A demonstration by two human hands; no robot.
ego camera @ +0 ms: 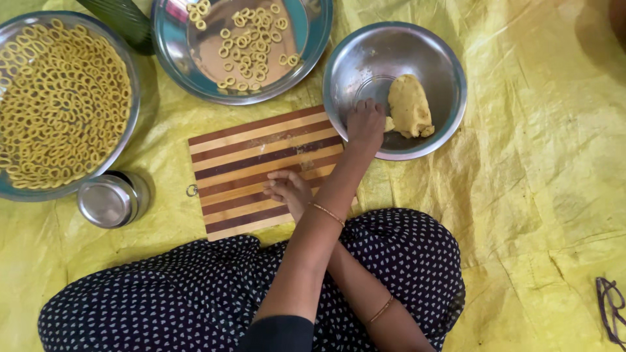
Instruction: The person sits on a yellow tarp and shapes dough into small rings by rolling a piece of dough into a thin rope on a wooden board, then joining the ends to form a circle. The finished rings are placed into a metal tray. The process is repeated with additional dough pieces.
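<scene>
From above, her arms are crossed: the left hand [365, 122] reaches into the steel bowl [427, 49], fingers bunched against the edge of the dough [409, 104]; whether they have closed on a piece I cannot tell. The right hand [288, 189] lies loosely open on the striped board [248, 146], holding nothing. It looks like the step of taking dough; a piece would next need lifting over the bowl's rim to the board's bare middle. The ring-filled plates [65, 98] and a small steel tin [111, 199] crowd the left side.

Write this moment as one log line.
left hand at dough in steel bowl | right hand resting on striped cutting board
</scene>
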